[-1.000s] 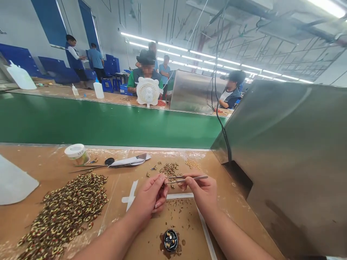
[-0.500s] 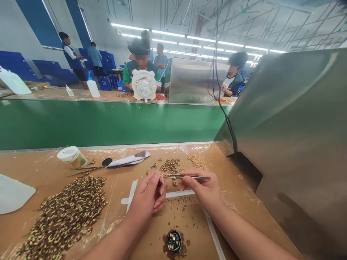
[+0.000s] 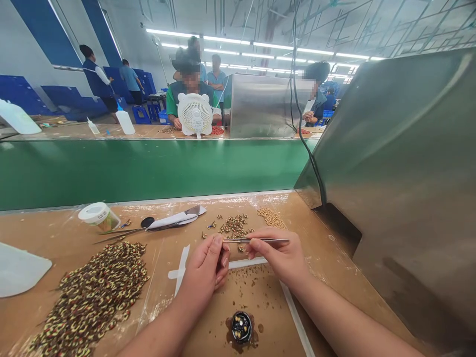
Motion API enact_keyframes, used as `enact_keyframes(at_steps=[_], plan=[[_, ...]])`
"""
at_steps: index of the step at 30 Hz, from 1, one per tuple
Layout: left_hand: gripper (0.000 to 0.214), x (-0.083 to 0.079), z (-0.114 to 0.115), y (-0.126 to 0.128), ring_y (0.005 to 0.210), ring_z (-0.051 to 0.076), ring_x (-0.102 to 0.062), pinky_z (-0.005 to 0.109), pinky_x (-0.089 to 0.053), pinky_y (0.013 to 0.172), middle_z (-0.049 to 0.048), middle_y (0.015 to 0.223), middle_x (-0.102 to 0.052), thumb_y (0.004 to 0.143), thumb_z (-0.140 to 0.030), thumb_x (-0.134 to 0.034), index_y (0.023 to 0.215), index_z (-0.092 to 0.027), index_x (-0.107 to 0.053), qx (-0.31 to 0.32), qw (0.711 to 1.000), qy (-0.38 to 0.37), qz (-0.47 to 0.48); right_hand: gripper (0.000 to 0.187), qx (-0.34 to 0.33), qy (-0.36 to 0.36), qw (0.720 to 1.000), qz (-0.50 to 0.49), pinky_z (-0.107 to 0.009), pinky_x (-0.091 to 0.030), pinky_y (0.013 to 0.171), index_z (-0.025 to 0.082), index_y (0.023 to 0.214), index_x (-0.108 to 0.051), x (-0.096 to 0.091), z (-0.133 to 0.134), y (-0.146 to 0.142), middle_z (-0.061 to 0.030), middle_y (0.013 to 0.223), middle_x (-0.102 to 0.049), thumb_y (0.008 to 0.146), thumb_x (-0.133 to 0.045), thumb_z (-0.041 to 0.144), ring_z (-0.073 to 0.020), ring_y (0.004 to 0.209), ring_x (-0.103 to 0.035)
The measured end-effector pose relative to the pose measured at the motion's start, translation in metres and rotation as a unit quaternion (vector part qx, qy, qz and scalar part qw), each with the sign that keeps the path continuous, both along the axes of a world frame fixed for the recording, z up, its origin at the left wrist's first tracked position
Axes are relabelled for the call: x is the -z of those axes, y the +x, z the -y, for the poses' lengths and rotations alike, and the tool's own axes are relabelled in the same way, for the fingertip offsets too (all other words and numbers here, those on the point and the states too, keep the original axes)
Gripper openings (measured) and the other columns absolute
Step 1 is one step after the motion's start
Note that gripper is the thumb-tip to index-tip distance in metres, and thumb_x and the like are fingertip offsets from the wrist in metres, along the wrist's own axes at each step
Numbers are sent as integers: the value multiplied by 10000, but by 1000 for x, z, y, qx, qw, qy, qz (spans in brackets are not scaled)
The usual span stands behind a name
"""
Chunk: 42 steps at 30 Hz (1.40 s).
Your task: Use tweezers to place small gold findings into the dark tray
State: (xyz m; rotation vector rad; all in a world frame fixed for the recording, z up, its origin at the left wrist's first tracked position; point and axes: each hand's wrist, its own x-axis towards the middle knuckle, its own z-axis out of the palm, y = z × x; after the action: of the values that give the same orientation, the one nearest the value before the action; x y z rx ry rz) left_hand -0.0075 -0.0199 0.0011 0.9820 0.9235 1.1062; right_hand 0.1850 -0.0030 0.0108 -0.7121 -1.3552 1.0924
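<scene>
My right hand (image 3: 279,256) pinches a pair of thin metal tweezers (image 3: 256,240), held level and pointing left. Their tips meet the pinched fingertips of my left hand (image 3: 208,265), which are closed on something too small to name. Just beyond both hands lies a small heap of brass-coloured parts (image 3: 235,226). Close to me on the brown bench (image 3: 67,233) sits a small black round part (image 3: 241,327) with gold pieces in it.
A big pile of striped beads (image 3: 92,295) lies at left, with a white jar (image 3: 97,214), a folded paper (image 3: 174,220) and a second tool behind. A steel hood (image 3: 401,188) fills the right. Beyond a green belt (image 3: 148,168), other people work near a white fan (image 3: 195,114).
Both hands stay pinched together at the tweezer tips and have barely shifted. The camera has tilted slightly, so the far bench sits higher in the picture.
</scene>
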Motion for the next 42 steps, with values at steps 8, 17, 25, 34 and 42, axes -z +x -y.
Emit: enact_keyframes(at_steps=[8,17,25,34,42], plan=[[519,3,-1,0,399,35,-307,152,-256,375,-76,614,-461,989,-679,-602,818,-191,-548,-2,1000,4,-18,81,21,39,998,44,-257,-607,585,262,949,-875,2,0,1,-24,718,-785,919,-803,241,-141,618,-738],[486,2,0,-1,407,25,-332,157,-237,390,-60,672,-537,991,-655,-622,904,-177,-618,-7,1000,16,-8,111,25,57,996,58,-263,-596,582,283,962,-874,1,0,1,-11,710,-783,928,-785,224,-140,615,-729],[506,-3,1,1,405,21,-337,159,-244,397,-50,672,-572,961,-671,-658,900,-170,-632,8,1000,15,0,99,18,-16,1000,15,-266,-606,571,251,880,-862,2,2,-1,-15,687,-768,933,-787,287,-143,591,-720],[493,-3,0,3,407,24,-334,156,-229,389,-41,702,-592,949,-662,-672,931,-172,-617,16,1000,-3,14,256,9,-85,996,-34,-245,-608,583,182,790,-820,6,2,-5,-24,645,-738,921,-814,401,-127,562,-688],[422,-8,-3,-1,409,52,-301,159,-202,378,-81,570,-399,936,-456,-689,700,-205,-445,-34,995,-53,74,325,-204,-140,968,-31,-234,-563,513,186,819,-807,20,-9,9,-4,570,-717,881,-837,503,-116,464,-644]])
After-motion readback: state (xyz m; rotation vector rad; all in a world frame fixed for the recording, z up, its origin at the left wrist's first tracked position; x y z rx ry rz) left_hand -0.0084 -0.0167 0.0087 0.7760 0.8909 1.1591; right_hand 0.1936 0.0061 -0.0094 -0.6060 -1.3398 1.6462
